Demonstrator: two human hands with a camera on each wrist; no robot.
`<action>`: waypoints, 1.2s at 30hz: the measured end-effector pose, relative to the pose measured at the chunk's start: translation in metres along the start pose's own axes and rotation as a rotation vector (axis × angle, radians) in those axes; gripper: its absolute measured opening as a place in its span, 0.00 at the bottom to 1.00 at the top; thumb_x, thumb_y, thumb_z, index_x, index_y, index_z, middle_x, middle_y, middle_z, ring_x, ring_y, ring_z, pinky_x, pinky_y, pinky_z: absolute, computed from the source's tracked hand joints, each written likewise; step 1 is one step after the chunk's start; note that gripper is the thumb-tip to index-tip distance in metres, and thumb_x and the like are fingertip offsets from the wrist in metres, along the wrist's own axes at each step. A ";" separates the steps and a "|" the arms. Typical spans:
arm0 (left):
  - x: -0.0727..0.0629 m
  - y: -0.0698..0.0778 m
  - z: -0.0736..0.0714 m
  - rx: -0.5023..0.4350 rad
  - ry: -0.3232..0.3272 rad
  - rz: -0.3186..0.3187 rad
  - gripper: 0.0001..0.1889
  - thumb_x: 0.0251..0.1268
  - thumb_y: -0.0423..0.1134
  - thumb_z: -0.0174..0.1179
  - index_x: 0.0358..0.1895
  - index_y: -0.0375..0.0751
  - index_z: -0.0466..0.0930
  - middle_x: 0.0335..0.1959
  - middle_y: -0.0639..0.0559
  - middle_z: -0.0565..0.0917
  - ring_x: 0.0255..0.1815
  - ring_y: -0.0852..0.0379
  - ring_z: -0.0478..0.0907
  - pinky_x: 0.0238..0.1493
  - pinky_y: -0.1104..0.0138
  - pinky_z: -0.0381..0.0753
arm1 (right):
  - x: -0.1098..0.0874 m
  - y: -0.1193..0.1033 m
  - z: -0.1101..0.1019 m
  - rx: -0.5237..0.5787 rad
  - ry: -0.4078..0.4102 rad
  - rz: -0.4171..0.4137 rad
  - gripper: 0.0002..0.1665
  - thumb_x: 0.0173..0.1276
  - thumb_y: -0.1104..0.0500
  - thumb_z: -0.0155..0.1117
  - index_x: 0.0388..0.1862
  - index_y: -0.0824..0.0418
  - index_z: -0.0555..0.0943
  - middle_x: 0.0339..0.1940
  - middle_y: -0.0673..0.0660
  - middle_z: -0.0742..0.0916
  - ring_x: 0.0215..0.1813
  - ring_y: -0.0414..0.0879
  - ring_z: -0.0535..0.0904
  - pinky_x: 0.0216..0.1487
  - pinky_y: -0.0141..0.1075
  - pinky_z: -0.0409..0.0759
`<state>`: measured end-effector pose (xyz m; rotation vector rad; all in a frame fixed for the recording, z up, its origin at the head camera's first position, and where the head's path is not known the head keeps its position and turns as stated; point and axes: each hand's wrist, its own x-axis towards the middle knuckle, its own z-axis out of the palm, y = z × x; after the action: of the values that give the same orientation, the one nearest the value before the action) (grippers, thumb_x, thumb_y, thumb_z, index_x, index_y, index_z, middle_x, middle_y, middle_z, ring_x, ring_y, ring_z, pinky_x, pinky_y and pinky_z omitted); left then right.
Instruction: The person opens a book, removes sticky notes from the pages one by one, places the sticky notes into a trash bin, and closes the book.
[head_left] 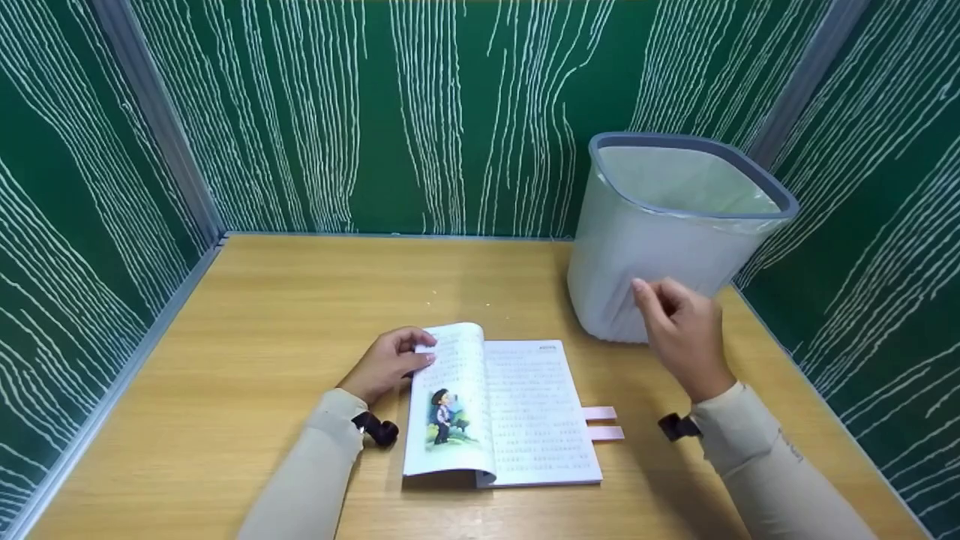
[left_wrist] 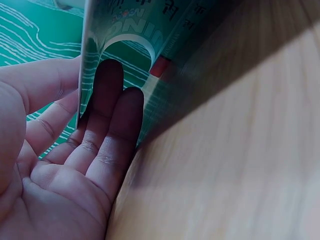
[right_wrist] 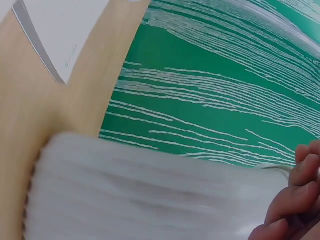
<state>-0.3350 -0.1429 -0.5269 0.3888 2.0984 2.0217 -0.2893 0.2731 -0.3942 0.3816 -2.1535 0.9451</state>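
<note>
An open book lies on the table, a picture of a standing figure on its left page. My left hand grips the left side of the book, thumb on the page and fingers behind the cover. From below, the left wrist view shows that hand around the printed cover. Two pink tabs stick out from the right page edge. My right hand is raised in front of the bin, fingers curled, with nothing visible in them. Part of the right hand shows in the right wrist view.
The bin, lined with a clear bag and with a grey rim, stands at the back right of the wooden table. Green panels with white lines enclose the back and sides. A few tiny specks lie behind the book.
</note>
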 end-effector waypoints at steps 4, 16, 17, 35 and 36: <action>-0.001 0.001 0.000 -0.009 0.001 -0.003 0.15 0.67 0.32 0.68 0.54 0.36 0.80 0.42 0.48 0.81 0.42 0.54 0.80 0.43 0.66 0.86 | -0.015 0.005 0.007 0.015 -0.046 0.033 0.17 0.78 0.48 0.63 0.29 0.53 0.85 0.19 0.48 0.78 0.20 0.44 0.70 0.21 0.29 0.67; 0.000 0.003 -0.003 0.011 0.015 -0.018 0.14 0.68 0.33 0.68 0.55 0.38 0.81 0.45 0.47 0.81 0.44 0.54 0.80 0.45 0.64 0.86 | -0.067 0.015 0.029 0.067 -0.278 0.174 0.17 0.76 0.45 0.65 0.25 0.44 0.82 0.22 0.51 0.85 0.22 0.44 0.75 0.22 0.33 0.72; 0.001 0.003 -0.003 0.017 0.015 -0.015 0.14 0.68 0.33 0.68 0.55 0.38 0.81 0.45 0.47 0.81 0.44 0.54 0.80 0.45 0.65 0.86 | -0.070 0.016 0.031 0.076 -0.300 0.187 0.16 0.76 0.45 0.65 0.25 0.44 0.83 0.23 0.52 0.86 0.23 0.44 0.76 0.23 0.33 0.73; 0.002 -0.001 -0.001 0.002 0.003 -0.012 0.14 0.68 0.34 0.69 0.54 0.38 0.81 0.42 0.48 0.81 0.42 0.54 0.80 0.43 0.65 0.86 | -0.097 0.032 0.042 0.458 -0.660 0.694 0.19 0.79 0.54 0.62 0.47 0.71 0.83 0.39 0.63 0.91 0.37 0.49 0.86 0.40 0.45 0.91; 0.002 -0.001 -0.002 0.004 0.007 -0.013 0.14 0.68 0.34 0.69 0.54 0.38 0.81 0.42 0.48 0.81 0.43 0.54 0.80 0.43 0.65 0.86 | -0.097 0.032 0.042 0.457 -0.669 0.680 0.19 0.79 0.54 0.61 0.46 0.71 0.83 0.39 0.63 0.91 0.38 0.49 0.86 0.40 0.43 0.90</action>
<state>-0.3377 -0.1440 -0.5275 0.3686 2.1036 2.0155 -0.2616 0.2623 -0.5006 0.1825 -2.7241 1.9268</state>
